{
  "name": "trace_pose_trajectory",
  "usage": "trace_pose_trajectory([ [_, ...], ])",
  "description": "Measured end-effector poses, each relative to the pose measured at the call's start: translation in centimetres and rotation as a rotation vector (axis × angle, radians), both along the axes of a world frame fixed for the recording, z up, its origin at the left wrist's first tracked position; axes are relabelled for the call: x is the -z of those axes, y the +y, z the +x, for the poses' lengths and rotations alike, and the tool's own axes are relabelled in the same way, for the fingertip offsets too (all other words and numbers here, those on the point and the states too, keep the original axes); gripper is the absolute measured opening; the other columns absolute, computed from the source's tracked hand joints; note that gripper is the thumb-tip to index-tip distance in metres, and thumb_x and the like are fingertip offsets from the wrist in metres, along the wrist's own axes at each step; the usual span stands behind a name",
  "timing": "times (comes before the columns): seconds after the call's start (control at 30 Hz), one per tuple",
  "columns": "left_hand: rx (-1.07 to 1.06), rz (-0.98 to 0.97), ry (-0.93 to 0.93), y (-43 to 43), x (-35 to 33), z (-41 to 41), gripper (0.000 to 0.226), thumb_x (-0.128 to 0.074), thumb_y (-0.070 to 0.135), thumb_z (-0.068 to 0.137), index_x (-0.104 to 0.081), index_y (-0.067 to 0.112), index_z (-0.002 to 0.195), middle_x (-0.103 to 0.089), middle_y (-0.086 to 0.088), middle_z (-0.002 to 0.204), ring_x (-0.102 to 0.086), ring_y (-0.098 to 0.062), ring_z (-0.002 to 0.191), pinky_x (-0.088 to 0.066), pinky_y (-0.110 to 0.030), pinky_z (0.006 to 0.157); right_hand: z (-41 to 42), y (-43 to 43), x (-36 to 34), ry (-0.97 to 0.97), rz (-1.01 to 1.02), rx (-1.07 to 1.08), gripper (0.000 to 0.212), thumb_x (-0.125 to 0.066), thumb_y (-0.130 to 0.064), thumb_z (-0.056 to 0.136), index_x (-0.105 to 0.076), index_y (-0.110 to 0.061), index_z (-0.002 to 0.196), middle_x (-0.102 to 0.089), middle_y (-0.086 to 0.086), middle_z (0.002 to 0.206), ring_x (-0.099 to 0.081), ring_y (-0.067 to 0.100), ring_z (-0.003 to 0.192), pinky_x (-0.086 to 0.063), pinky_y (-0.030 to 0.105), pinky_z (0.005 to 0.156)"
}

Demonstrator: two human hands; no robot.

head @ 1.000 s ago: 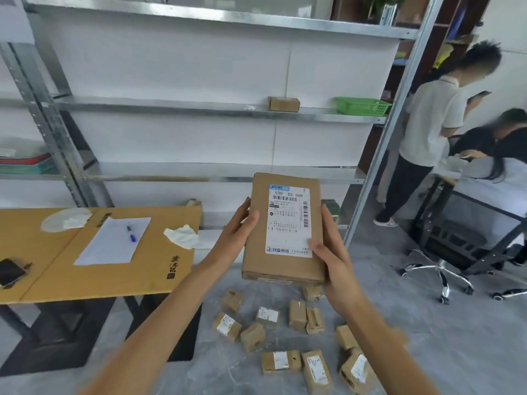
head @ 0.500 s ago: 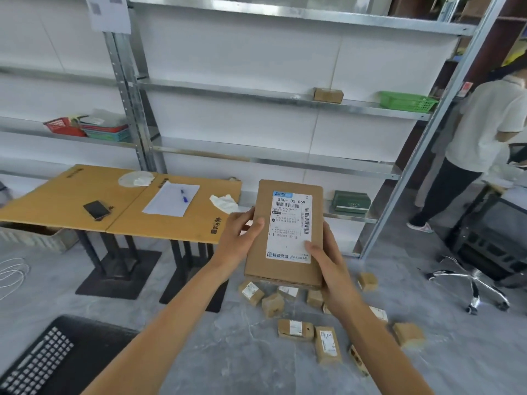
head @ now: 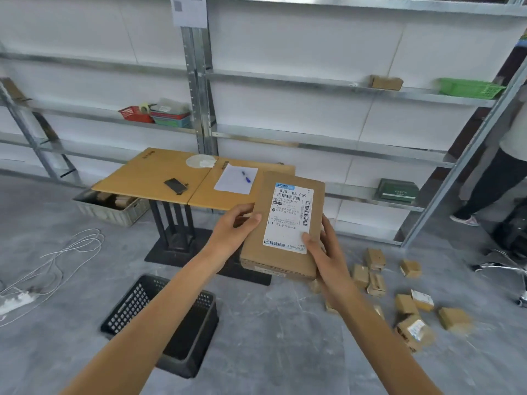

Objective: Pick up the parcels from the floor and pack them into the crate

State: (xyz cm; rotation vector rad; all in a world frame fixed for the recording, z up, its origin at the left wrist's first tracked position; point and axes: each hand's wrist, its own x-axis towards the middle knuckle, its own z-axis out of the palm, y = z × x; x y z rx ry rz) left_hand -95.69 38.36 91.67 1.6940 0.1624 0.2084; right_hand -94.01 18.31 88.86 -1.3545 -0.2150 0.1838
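I hold a flat brown cardboard parcel [head: 285, 223] with a white shipping label at chest height, label facing me. My left hand [head: 233, 228] grips its left edge, thumb on the front. My right hand [head: 325, 252] grips its lower right corner, thumb on the label. A black perforated plastic crate [head: 188, 329] stands on the grey floor below my left forearm, partly hidden by it. Several small brown parcels [head: 405, 305] lie scattered on the floor at the right.
A low wooden table [head: 159, 178] with a phone, paper and pen stands ahead, a grey bin [head: 108, 208] of boxes beneath its left end. Metal shelving [head: 285, 138] lines the wall. White cables [head: 51, 260] lie at left. A person's legs [head: 490, 183] and a chair base at right.
My view has swung left, bringing the black crate fully into sight. Both hands still hold the parcel, which has shifted rightwards relative to the table.
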Motion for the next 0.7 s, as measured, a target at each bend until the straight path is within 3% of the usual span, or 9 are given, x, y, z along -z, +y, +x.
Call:
trace_pose_trajectory([
  [0.07, 0.028, -0.002, 0.011, 2.9, 0.3, -2.0, 0.028, -0.06, 0.027, 0.09, -0.056, 0.03, 0.117, -0.063, 0.002, 0.117, -0.059, -0.013, 0.107, -0.05, -0.031, 0.091, -1.4, 3.0, 0.3, 0.035, 0.016, -0.002, 0.065, -0.066, -0.028, 0.083, -0.036, -0.034, 0.141, -0.058, -0.003, 0.131, -0.06, 0.015, 0.116, -0.053, 0.04, 0.094],
  [0.2, 0.041, -0.014, 0.043, 7.9, 0.8, -3.9, 0.034, -0.058, 0.025, 0.091, -0.052, 0.03, 0.124, -0.061, 0.005, 0.118, -0.061, -0.008, 0.102, -0.052, -0.023, 0.081, -2.9, 8.2, 1.0, 0.127, 0.043, -0.009, 0.068, -0.068, -0.031, 0.078, -0.039, -0.026, 0.139, -0.058, -0.001, 0.132, -0.059, 0.018, 0.118, -0.05, 0.045, 0.098],
  [0.37, -0.026, 0.007, 0.122, 13.1, 1.7, -2.8, 0.043, -0.062, 0.032, 0.088, -0.047, 0.024, 0.128, -0.059, 0.007, 0.112, -0.059, -0.003, 0.092, -0.048, -0.02, 0.069, -1.8, 13.5, 1.7, 0.169, -0.002, -0.07, 0.056, -0.063, -0.029, 0.087, -0.039, -0.032, 0.138, -0.059, -0.007, 0.129, -0.06, 0.013, 0.113, -0.056, 0.036, 0.079],
  [0.5, -0.051, -0.03, 0.146, 17.0, 3.0, -0.1, 0.046, -0.064, 0.034, 0.086, -0.04, 0.024, 0.124, -0.054, 0.008, 0.115, -0.058, -0.007, 0.097, -0.047, -0.021, 0.069, 1.3, 17.6, 2.4, 0.211, 0.004, -0.129, 0.053, -0.057, -0.028, 0.091, -0.038, -0.034, 0.14, -0.055, -0.006, 0.134, -0.053, 0.014, 0.122, -0.047, 0.047, 0.099],
  [0.63, -0.069, -0.03, 0.181, 21.1, 4.6, 3.4, 0.042, -0.065, 0.031, 0.085, -0.04, 0.025, 0.118, -0.055, 0.01, 0.109, -0.058, -0.007, 0.097, -0.047, -0.022, 0.07, 5.5, 22.0, 3.9, 0.234, -0.011, -0.142, 0.046, -0.051, -0.025, 0.096, -0.039, -0.036, 0.139, -0.056, -0.005, 0.133, -0.053, 0.015, 0.121, -0.05, 0.039, 0.09],
  [0.7, -0.08, -0.024, 0.219, 23.3, 5.2, 5.0, 0.044, -0.067, 0.03, 0.084, -0.039, 0.024, 0.118, -0.055, 0.012, 0.106, -0.058, -0.005, 0.094, -0.048, -0.022, 0.07, 7.2, 24.3, 4.6, 0.259, -0.036, -0.16, 0.045, -0.05, -0.026, 0.096, -0.04, -0.038, 0.138, -0.056, -0.006, 0.133, -0.052, 0.016, 0.121, -0.05, 0.042, 0.093],
])
